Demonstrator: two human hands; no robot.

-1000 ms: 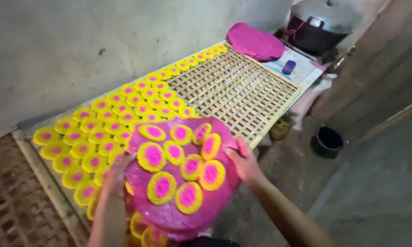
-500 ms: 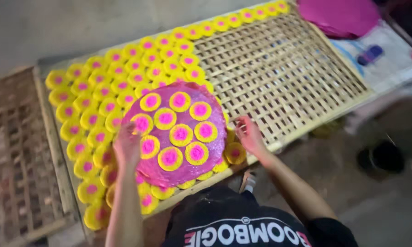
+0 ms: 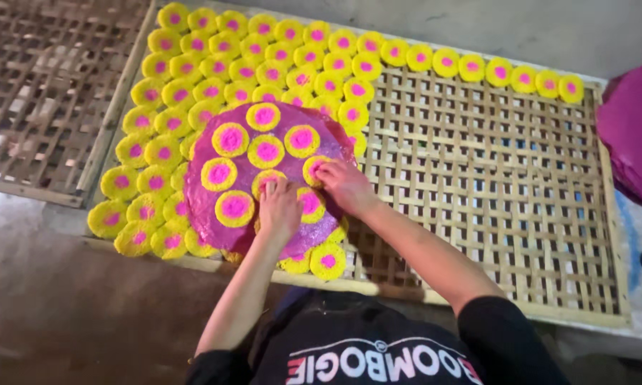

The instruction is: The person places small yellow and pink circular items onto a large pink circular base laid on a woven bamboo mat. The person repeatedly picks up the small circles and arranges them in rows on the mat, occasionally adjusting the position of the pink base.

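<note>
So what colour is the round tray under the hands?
Pink round tray, clearest in the head view.

The hands (image 3: 314,196) cover parts of two or three yellow-and-pink cakes (image 3: 312,203) on the round pink tray (image 3: 196,203), which itself hides the cakes beneath it, while a second pink tray (image 3: 634,132) is cut off by the right edge.

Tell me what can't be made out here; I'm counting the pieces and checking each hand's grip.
- Head view: yellow discs with pink centres under the left hand and right hand are partly covered.
- Discs beneath the round pink tray are hidden by it.
- Pink cloth-like mound is cut off by the right edge.
- Woven bamboo rack: its near edge is hidden by the person's black shirt.
</note>
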